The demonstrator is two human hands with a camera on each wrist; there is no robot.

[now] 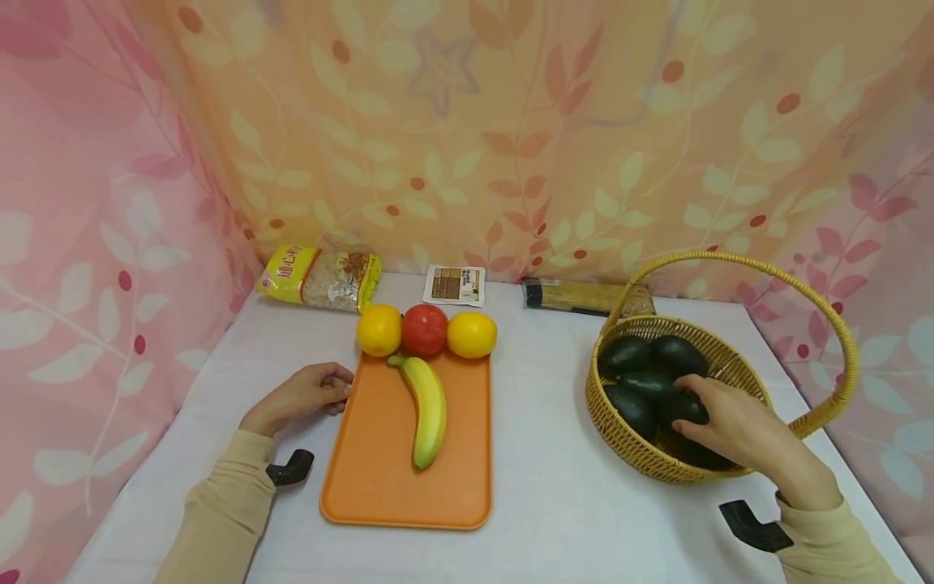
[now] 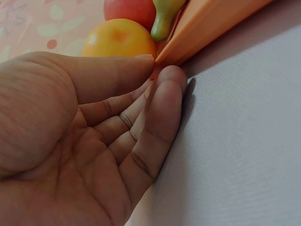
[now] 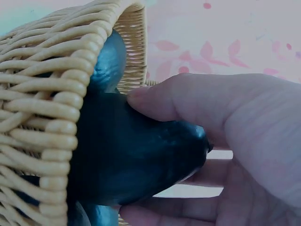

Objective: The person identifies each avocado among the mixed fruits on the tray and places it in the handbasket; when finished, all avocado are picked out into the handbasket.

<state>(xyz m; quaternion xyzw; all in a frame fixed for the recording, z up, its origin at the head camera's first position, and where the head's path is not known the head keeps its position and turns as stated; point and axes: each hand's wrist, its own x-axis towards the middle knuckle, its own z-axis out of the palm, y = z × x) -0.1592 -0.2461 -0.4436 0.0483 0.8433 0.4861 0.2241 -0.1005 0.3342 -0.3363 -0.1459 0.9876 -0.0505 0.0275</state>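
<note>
In the head view my right hand (image 1: 737, 426) reaches into a wicker basket (image 1: 613, 438) and grips a dark avocado (image 3: 141, 146), thumb on one side and fingers on the other. Several more dark avocados (image 1: 625, 354) lie around it in the basket. At the left, my left hand (image 1: 310, 393) pinches the left rim of an orange tray (image 1: 379, 478) between thumb and fingers, as the left wrist view shows. A banana (image 1: 430, 410) lies on the tray. Along its far edge sit an orange (image 1: 379, 330), a round red fruit (image 1: 425, 329) and a lemon (image 1: 471, 334).
At the back of the white table (image 1: 540, 454) lie a yellow bag of pasta (image 1: 321, 277), a small white packet (image 1: 455, 285) and a long clear-wrapped pack (image 1: 584, 297). The basket's tall handle (image 1: 795, 284) arches up at the right. Patterned curtains (image 1: 452, 146) enclose the table.
</note>
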